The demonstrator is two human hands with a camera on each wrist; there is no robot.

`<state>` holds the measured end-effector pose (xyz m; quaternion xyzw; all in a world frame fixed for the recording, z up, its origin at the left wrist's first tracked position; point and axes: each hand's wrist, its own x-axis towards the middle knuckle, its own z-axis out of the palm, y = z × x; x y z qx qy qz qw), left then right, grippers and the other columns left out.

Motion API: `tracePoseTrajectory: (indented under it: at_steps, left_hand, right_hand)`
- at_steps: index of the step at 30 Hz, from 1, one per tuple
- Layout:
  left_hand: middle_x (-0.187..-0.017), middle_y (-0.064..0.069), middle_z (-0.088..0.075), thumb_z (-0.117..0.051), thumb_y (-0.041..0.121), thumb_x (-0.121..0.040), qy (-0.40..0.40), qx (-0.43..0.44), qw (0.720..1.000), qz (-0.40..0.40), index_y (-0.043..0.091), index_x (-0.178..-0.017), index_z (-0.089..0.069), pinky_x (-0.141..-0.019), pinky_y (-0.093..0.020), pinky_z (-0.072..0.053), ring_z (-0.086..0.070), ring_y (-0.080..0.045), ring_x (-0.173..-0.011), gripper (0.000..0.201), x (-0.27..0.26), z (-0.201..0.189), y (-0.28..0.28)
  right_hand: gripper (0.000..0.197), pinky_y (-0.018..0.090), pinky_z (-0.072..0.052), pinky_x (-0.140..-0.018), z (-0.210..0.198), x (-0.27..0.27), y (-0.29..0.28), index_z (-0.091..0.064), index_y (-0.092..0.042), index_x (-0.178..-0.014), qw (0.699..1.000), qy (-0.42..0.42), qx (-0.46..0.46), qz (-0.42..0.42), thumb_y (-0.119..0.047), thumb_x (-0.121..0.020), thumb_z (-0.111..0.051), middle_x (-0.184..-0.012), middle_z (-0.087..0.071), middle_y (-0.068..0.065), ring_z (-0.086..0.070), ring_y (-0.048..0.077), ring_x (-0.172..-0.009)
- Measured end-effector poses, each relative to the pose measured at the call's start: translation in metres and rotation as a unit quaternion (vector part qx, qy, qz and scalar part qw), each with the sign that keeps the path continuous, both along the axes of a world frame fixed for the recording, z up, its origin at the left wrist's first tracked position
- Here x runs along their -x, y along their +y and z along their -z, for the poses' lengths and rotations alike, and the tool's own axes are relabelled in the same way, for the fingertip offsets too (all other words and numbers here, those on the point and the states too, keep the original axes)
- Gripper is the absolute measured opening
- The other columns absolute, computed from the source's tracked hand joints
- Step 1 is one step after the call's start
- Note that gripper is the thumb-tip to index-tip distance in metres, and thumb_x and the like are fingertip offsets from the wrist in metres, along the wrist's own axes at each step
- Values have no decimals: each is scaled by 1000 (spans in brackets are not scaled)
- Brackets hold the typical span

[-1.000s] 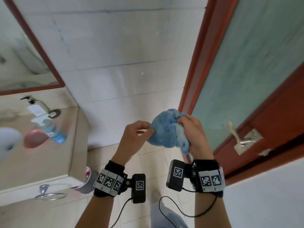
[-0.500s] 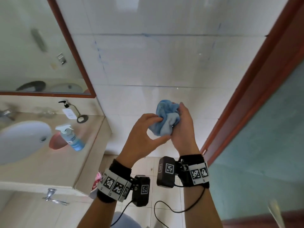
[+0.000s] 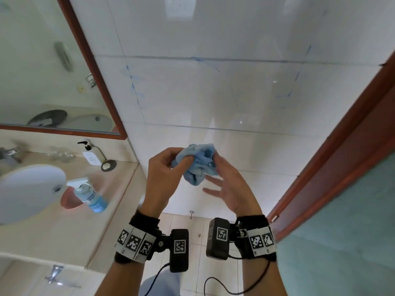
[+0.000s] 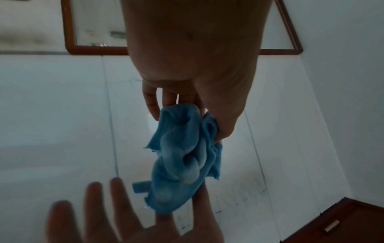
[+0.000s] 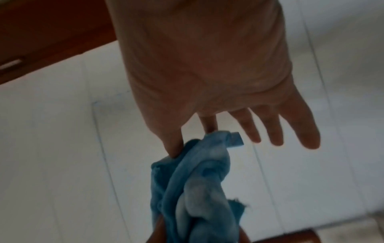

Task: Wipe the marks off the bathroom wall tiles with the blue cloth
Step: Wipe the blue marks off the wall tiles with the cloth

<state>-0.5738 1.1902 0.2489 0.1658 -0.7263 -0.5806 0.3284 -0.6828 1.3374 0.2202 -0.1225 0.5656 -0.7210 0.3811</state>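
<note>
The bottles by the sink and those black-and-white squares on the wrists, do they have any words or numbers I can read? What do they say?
No text can be read here.
Pump bottle: white label, print too small and blurred.
Blue spray bottle: label blurred, unreadable.
Wrist bands: black-and-white square code patterns, no letters or numbers.
Wrist cameras: one code square each, no words.
Blue cloth, wall tiles: no writing, only blue marks.

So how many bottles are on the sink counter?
2: a pump bottle at the back by the mirror, a blue spray bottle beside the basin. None visibly hidden.
</note>
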Motion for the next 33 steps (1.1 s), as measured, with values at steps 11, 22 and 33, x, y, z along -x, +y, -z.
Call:
tracePoseTrajectory:
  at_steps: [11,22,33]
  left_hand:
    - [-103,21,-75,-85,33,-86,-35,219,968,120,29,-106,-78,-89,-7,-43,-68,-2,-101,22,97,-33,-61]
    - [-97,10,-73,-84,27,-87,-1,245,969,27,21,-102,-74,-81,-4,-44,-69,-5,-89,19,177,-68,-185]
    - [-112,8,-75,-81,27,-90,127,244,961,24,19,-118,-75,-90,-30,-58,-73,-11,-98,29,198,-146,-236]
  right_hand:
    - [54,50,-57,-95,-22,86,-65,-69,-21,-131,985,-86,139,-59,-56,-90,-67,-108,-68,11,-67,27,-98]
    - [52,58,-51,-104,-71,143,-176,-55,-11,-145,986,37,159,36,-31,-98,-65,-142,-61,17,-61,38,-129]
    - [36,58,-60,-84,-184,183,-209,-68,-10,-120,930,270,164,185,-13,-87,-82,-117,-71,16,-70,40,-109]
